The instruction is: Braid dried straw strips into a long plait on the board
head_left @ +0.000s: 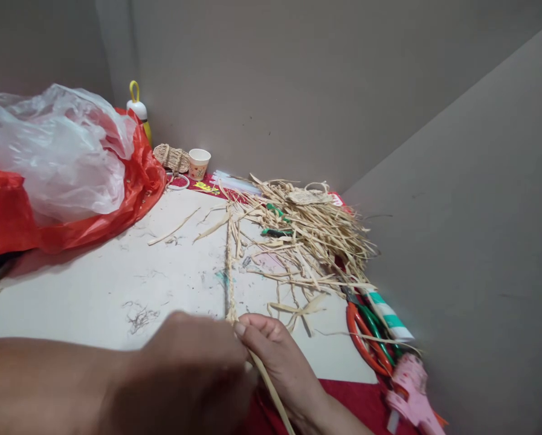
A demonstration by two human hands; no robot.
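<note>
A thin braid of pale dried straw-like strips stretches away from me over the white board. At its near end my right hand pinches it between thumb and fingers. One loose flat strip trails from there toward the bottom edge. My left hand reaches in from the left, close against the right hand and over the near end of the work. It is smeared by motion, and its fingers are hidden, so its grip does not show.
A heap of dried strips lies at the back right. Scissors and a pink glue gun lie at right. Red and white plastic bags bulge at left. A paper cup and a small woven sandal stand by the grey wall.
</note>
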